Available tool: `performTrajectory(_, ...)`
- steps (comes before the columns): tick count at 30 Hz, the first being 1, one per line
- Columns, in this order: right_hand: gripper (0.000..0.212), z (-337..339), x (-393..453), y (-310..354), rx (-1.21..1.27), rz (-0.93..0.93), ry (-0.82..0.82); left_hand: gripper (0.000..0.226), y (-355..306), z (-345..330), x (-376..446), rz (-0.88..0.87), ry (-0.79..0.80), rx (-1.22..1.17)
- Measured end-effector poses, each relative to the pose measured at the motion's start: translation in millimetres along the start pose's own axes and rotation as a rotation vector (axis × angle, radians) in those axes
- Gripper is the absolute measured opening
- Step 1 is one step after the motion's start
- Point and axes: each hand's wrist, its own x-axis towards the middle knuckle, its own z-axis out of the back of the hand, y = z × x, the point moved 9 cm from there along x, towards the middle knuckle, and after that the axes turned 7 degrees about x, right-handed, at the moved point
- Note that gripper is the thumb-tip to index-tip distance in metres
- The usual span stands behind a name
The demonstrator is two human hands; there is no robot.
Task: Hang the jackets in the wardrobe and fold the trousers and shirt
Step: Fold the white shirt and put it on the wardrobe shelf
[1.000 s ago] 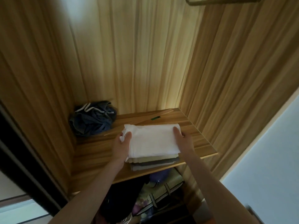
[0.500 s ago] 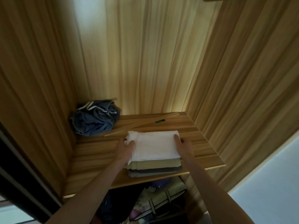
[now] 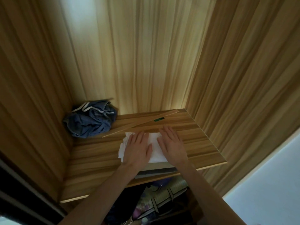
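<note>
We noted the wardrobe (image 3: 146,62) interior, wood-grained, with one shelf (image 3: 203,143) carrying everything. On the shelf sat the folded stack (image 3: 155,172): white shirt (image 3: 154,143) uppermost, a pale layer and a dark layer beneath, presumably the trousers. A crumpled blue garment (image 3: 90,120) lay in the back left corner, well apart from the stack, and a thin wooden strip (image 3: 139,124) lay diagonally behind it. Our left hand (image 3: 138,148) and right hand (image 3: 172,146) lay flat on the shirt, fingers straight, gripping nothing; we judged this pressing served to flatten and settle the pile. Compared with half a second earlier, both hands had shifted from clasping the stack's sides to resting on top, and the stack sat set down. No jackets were in view.
</note>
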Motion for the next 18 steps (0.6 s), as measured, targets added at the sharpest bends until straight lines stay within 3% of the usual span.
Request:
performTrajectory(5, 0.076, -23, -6, -23, -0.053, -0.071, 0.152, 0.081, 32, -39, -9, 0.067, 0.139, 0.072)
performTrajectory(10, 0.068, -37, -4, -28, 0.006, -0.098, 0.224, 0.089, 44, -52, -13, 0.166, 0.158, -0.027)
performTrajectory(18, 0.066, -31, 1, -31, 0.086, -0.144, 0.266, 0.091, 41, -39, -9, 0.161, 0.201, -0.078)
